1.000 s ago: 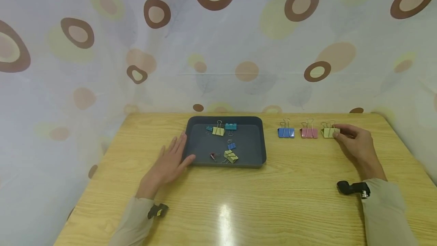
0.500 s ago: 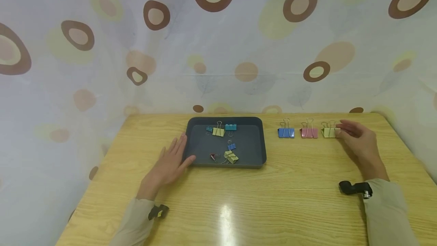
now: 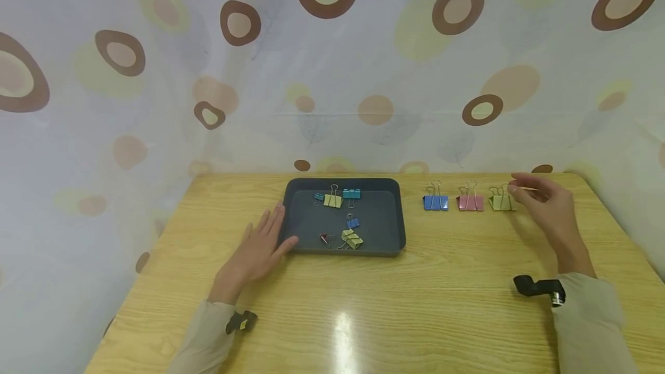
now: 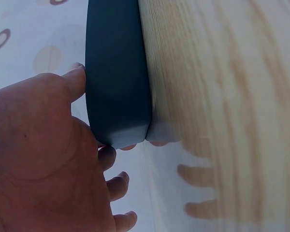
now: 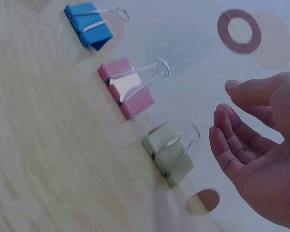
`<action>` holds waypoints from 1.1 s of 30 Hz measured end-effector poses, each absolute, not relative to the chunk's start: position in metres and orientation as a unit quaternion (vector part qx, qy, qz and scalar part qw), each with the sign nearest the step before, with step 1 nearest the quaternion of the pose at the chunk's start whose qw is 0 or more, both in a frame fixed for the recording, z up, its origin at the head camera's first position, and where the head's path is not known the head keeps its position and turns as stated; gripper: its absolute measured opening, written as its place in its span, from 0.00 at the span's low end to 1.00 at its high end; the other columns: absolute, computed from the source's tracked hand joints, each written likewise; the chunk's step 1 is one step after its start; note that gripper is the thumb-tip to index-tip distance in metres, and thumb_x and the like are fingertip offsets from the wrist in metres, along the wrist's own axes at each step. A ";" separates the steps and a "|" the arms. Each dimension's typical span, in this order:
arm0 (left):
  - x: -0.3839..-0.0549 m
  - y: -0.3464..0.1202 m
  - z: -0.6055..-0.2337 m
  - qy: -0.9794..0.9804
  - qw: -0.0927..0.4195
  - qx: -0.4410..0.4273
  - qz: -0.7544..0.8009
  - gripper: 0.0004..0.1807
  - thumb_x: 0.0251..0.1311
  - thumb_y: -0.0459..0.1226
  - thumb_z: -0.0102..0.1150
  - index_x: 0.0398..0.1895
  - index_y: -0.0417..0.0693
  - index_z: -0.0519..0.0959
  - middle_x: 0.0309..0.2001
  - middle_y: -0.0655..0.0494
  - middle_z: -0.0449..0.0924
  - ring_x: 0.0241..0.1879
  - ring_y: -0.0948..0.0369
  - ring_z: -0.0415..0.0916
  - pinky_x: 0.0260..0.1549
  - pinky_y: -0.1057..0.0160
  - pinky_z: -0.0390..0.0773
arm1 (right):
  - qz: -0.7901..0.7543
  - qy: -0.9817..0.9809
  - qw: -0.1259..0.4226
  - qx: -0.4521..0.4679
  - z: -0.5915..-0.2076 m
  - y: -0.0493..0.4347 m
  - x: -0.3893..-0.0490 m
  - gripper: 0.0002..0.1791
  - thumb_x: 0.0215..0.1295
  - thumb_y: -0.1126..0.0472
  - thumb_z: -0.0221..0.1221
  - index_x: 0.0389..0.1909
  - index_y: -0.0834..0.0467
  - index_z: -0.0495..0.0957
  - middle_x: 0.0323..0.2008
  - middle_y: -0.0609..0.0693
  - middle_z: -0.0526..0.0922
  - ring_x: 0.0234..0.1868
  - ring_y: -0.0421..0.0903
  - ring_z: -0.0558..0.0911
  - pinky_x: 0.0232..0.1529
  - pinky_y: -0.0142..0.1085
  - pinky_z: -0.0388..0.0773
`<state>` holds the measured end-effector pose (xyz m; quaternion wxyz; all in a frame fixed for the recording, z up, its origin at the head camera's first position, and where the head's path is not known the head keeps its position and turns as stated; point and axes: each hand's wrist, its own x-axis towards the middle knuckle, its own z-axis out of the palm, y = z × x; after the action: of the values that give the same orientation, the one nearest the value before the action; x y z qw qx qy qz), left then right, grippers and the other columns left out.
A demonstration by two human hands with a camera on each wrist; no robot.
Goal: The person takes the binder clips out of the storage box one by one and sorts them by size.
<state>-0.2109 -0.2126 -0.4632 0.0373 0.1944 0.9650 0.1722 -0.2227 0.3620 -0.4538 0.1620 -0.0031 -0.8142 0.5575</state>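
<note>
A yellow-green binder clip (image 3: 501, 202) stands at the right end of a row, beside a pink binder clip (image 3: 470, 202) and a blue binder clip (image 3: 435, 202). My right hand (image 3: 549, 206) is just right of the yellow-green clip, fingers loosely bent. In the right wrist view a gap shows between the fingertips (image 5: 217, 137) and that clip's wire handles, and the hand holds nothing. With fingers spread, my left hand (image 3: 254, 250) rests against the left side of the dark grey tray (image 3: 312, 229). The left wrist view has the thumb and fingers at the tray's corner.
Inside the tray lie several smaller clips: a yellow one (image 3: 332, 200), a teal one (image 3: 351, 194), a small blue one (image 3: 352, 223), a dark red one (image 3: 324, 238) and another yellow clip (image 3: 352, 239). A patterned curtain (image 3: 343, 74) hangs behind the wooden table (image 3: 415, 305).
My right hand has let go of the yellow-green binder clip and lifted slightly up and away from it. The left hand and the tray stay where they were.
</note>
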 end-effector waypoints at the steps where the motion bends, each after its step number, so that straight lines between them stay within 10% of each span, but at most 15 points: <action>1: -0.211 -0.213 -0.463 0.965 0.038 0.194 0.172 0.46 0.78 0.61 0.39 0.83 0.41 0.41 0.83 0.46 0.40 0.80 0.43 0.40 0.73 0.31 0.44 | 0.552 -0.819 0.161 0.001 -0.452 0.359 -0.223 0.19 0.73 0.65 0.61 0.62 0.63 0.79 0.46 0.35 0.84 0.44 0.26 0.82 0.45 0.18 0.75; 33: -0.216 -0.216 -0.470 0.964 0.064 0.191 0.172 0.47 0.77 0.65 0.30 0.84 0.44 0.36 0.84 0.51 0.32 0.81 0.46 0.33 0.74 0.34 0.38 | 0.558 -0.801 0.049 0.211 -0.441 0.229 -0.231 0.19 0.71 0.68 0.63 0.61 0.63 0.78 0.54 0.66 0.81 0.49 0.42 0.84 0.49 0.28 0.81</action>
<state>-0.2155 -0.2163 -0.4700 0.0640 0.1911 0.9643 0.1721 -0.2312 0.2289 -0.4411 0.0495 0.2113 -0.8010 0.5580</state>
